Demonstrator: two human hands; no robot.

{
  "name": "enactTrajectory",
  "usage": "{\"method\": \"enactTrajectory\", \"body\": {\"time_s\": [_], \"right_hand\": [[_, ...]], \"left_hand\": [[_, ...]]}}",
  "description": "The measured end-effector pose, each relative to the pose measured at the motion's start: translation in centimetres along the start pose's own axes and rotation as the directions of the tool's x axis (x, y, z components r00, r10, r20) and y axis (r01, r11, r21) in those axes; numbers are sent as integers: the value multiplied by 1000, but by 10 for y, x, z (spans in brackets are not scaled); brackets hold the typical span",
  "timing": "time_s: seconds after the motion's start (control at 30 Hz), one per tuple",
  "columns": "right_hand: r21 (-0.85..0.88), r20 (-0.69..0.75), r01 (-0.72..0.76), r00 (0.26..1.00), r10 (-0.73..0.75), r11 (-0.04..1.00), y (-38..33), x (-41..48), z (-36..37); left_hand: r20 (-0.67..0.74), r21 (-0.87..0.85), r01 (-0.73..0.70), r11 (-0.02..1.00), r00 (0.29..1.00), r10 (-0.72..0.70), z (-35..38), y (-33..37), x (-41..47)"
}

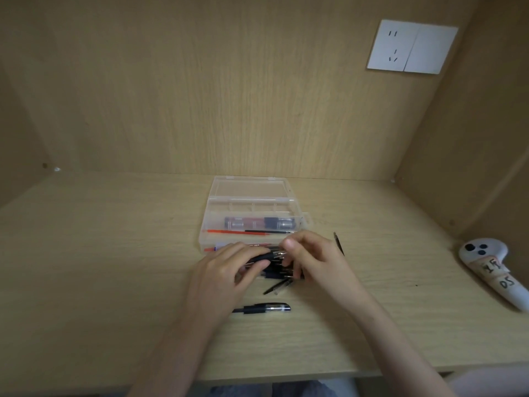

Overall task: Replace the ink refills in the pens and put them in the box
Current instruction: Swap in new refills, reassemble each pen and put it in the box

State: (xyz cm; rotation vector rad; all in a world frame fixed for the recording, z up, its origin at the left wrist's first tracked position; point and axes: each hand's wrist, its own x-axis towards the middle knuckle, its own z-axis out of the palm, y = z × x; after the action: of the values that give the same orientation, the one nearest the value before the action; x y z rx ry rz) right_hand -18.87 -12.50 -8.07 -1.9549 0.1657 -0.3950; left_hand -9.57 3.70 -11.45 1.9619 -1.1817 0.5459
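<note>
Left hand [229, 267] fingers curled around black-gripped pen barrel [264, 257]. Right hand [312, 257] fingertips pinched at barrel's metal tip end; what they pinch cannot tell. Clear plastic compartment box [252, 207], lid open, just beyond fingertips, red refill [226, 231] inside. Black clear-bodied pen [266, 308] on pale wood desk [100, 267], nearer than fingers. White controller [492, 270] well right.

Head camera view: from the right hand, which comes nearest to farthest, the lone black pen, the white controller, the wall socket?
From the right hand:
1. Lone black pen, just below it on the desk.
2. White controller, far right on the desk.
3. Wall socket, high on the back panel.
</note>
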Motion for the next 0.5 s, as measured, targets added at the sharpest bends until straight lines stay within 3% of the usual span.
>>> {"method": "enactTrajectory", "body": {"time_s": [0.5], "right_hand": [[-9,40,15,999,-14,1000,7,1,0]], "left_hand": [[22,21,-17,1000,1000,16,2,-2,0]]}}
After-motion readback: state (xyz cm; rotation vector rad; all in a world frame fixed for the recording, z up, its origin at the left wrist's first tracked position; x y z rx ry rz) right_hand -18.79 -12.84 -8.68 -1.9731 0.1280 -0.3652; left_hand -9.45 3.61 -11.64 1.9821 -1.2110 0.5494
